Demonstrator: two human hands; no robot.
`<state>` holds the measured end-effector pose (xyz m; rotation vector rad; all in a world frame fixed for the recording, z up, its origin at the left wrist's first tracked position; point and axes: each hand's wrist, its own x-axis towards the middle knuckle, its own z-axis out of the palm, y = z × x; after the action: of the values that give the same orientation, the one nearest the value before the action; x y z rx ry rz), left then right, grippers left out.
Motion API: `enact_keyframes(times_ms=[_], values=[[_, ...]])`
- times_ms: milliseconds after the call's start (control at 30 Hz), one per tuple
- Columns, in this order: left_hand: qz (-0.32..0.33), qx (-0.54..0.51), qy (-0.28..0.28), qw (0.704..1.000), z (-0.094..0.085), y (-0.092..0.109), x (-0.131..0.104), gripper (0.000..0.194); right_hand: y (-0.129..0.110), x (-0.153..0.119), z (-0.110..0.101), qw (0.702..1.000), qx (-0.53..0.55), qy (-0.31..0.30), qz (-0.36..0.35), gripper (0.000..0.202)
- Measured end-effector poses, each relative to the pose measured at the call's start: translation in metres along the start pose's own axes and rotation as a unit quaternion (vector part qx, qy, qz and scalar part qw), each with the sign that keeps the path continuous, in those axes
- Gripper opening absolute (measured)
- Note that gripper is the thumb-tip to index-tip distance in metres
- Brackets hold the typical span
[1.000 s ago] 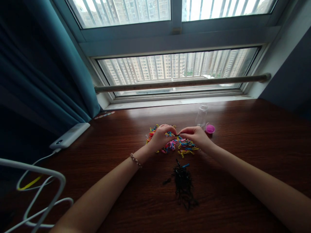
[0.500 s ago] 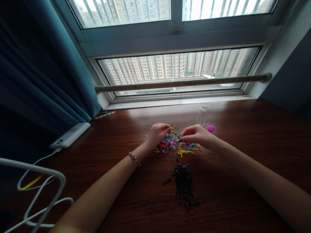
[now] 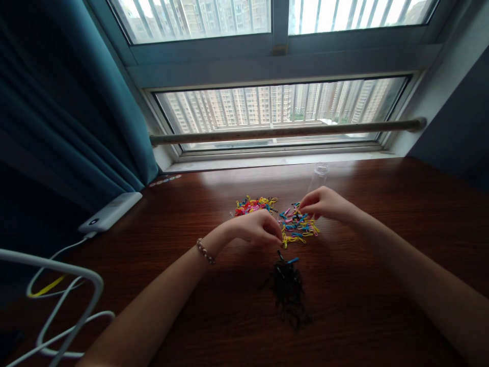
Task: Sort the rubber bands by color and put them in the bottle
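My left hand [image 3: 262, 228] is closed in a pinch, fingertips down, between the coloured piles and the black one. Whatever lies between its fingers is too small to make out. My right hand [image 3: 324, 203] also pinches, its fingertips at the upper edge of a loose group of small hair ties [image 3: 296, 228] in yellow, blue and pink. Behind my left hand is a denser heap of mostly red, pink and yellow hair ties [image 3: 252, 205], partly covered by it. A pile of black hair ties [image 3: 287, 285] lies nearest me, with one blue piece [image 3: 293, 260] at its top.
A clear jar [image 3: 320, 174] stands behind my right hand, partly hidden. At the left are a white power bank [image 3: 111, 211] with a cable, a white bent tube [image 3: 95, 278] and a blue curtain [image 3: 76, 102]. The wooden tabletop [image 3: 214, 316] meets a window.
My left hand has moved from the dense heap toward me and right, nearer the black pile. My right hand has shifted right and slightly away, now covering the pink cap. More hair ties show in the right group.
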<state>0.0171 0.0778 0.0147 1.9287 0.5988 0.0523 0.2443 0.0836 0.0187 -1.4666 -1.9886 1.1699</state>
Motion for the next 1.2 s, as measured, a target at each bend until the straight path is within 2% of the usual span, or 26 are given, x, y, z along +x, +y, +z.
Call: enact_keyframes(times_ms=[67, 167, 200, 267, 300, 367, 433, 500, 600, 733, 900, 1067, 1133, 1200], values=[[-0.011, 0.003, -0.064, 0.998, 0.006, 0.003, 0.001, 0.022, 0.014, 0.009, -0.002, 0.992, -0.091, 0.082, 0.011, 0.013], [-0.024, 0.026, -0.088, 0.995, 0.011, 0.002, 0.004, 0.035, 0.028, 0.016, 0.009, 0.972, -0.199, 0.125, -0.024, 0.009], [-0.023, 0.048, -0.069, 0.996, 0.011, 0.0, 0.006, 0.037, 0.031, 0.016, 0.014, 0.966, -0.22, 0.132, -0.039, 0.009], [-0.012, 0.14, 0.03, 0.99, 0.008, -0.007, 0.009, 0.03, 0.034, 0.017, 0.021, 0.958, -0.243, 0.143, -0.057, 0.014], [-0.005, 0.21, 0.1, 0.973, 0.006, -0.012, 0.01, 0.026, 0.034, 0.017, 0.024, 0.955, -0.25, 0.146, -0.061, 0.018], [0.01, 0.36, 0.223, 0.906, 0.001, -0.022, 0.013, 0.024, 0.035, 0.017, 0.027, 0.953, -0.257, 0.151, -0.063, 0.026], [0.031, 0.468, 0.264, 0.843, -0.002, -0.031, 0.015, 0.019, 0.035, 0.018, 0.028, 0.954, -0.254, 0.149, -0.064, 0.025], [0.053, 0.515, 0.251, 0.818, -0.003, -0.038, 0.016, 0.018, 0.036, 0.019, 0.028, 0.957, -0.242, 0.143, -0.07, 0.019], [0.063, 0.525, 0.231, 0.817, -0.002, -0.042, 0.015, 0.025, 0.038, 0.02, 0.025, 0.965, -0.217, 0.13, -0.075, 0.016], [0.06, 0.519, 0.233, 0.82, 0.0, -0.042, 0.014, 0.027, 0.038, 0.022, 0.019, 0.969, -0.2, 0.138, -0.057, 0.017], [0.082, 0.483, 0.277, 0.827, -0.002, -0.043, 0.017, 0.023, 0.034, 0.021, 0.011, 0.977, -0.153, 0.147, -0.025, 0.017], [0.119, 0.334, 0.362, 0.862, -0.004, -0.037, 0.018, 0.012, 0.037, 0.023, 0.011, 0.992, -0.052, 0.115, 0.011, 0.019], [0.122, 0.272, 0.368, 0.881, -0.004, -0.032, 0.016, 0.009, 0.039, 0.024, 0.011, 0.994, -0.016, 0.105, 0.015, 0.019], [0.114, 0.211, 0.346, 0.907, -0.002, -0.025, 0.014, 0.008, 0.04, 0.024, 0.012, 0.993, -0.008, 0.113, 0.013, 0.019]])
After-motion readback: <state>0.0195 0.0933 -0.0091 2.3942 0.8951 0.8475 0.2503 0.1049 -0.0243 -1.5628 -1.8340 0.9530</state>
